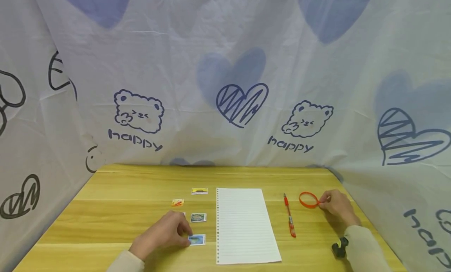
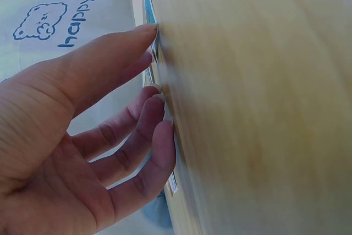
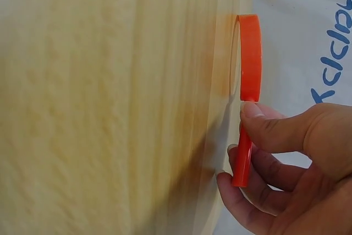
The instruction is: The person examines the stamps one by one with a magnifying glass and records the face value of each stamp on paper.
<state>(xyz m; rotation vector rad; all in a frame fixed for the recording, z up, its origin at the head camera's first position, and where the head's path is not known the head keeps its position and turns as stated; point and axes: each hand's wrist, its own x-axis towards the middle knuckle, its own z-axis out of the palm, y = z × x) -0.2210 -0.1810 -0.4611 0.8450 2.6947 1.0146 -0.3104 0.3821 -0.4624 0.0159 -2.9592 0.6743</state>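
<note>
My left hand pinches the left edge of a blue stamp on the wooden table, thumb and forefinger at the edge. In the left wrist view the other fingers curl close to the tabletop. Beyond this stamp lie a green stamp, an orange one and a yellow one; my hand mostly hides another. At the right, my right hand grips a red magnifying glass by its short handle. Its round lens stands out to the left, low over the table.
A lined sheet of paper with punched holes lies in the middle of the table. Between it and my right hand is a red pen, tip away from me. A printed white curtain encloses the back and sides.
</note>
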